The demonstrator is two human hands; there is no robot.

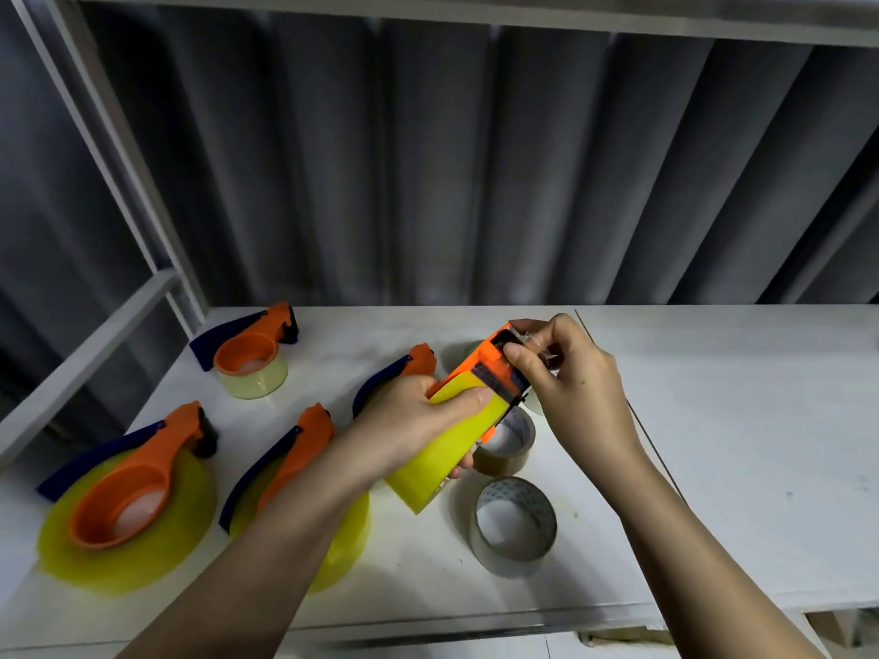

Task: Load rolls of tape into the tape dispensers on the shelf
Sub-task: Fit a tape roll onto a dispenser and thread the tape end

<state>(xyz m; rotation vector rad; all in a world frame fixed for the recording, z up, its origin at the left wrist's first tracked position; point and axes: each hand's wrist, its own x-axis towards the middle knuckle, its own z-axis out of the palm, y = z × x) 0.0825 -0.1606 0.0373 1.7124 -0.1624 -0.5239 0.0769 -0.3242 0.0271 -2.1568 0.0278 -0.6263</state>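
- Tape dispenser in hand (480, 373), orange w/ a yellow roll (442, 449) loaded in it, is held up off the white shelf (713, 444), tilted, cutter end pointing up and away.
- Left hand (418, 416) is wrapped tight round the yellow roll & dispenser body, thumb lying across the top.
- Right hand (566, 378) is at the cutter end, thumb & fingertips pinched on the clear tape end there.
- Just below the held dispenser: a brownish roll (509, 449) flat on the shelf, partly hidden; nearer the front edge a clear roll (516, 525), lying w/ its core facing up.
- Behind the hands another dispenser (404, 368), mostly hidden by the left hand; can't tell if it's loaded.
- Left side of shelf: three more dispensers, orange w/ dark blue handles. Back one (252, 347) sits on a pale clear roll. Front-left one (138, 482) sits on a wide yellow roll. Middle one (290, 454) also on a yellow roll, partly covered by the left forearm.
- Grey curtain (475, 159) hangs behind the shelf.
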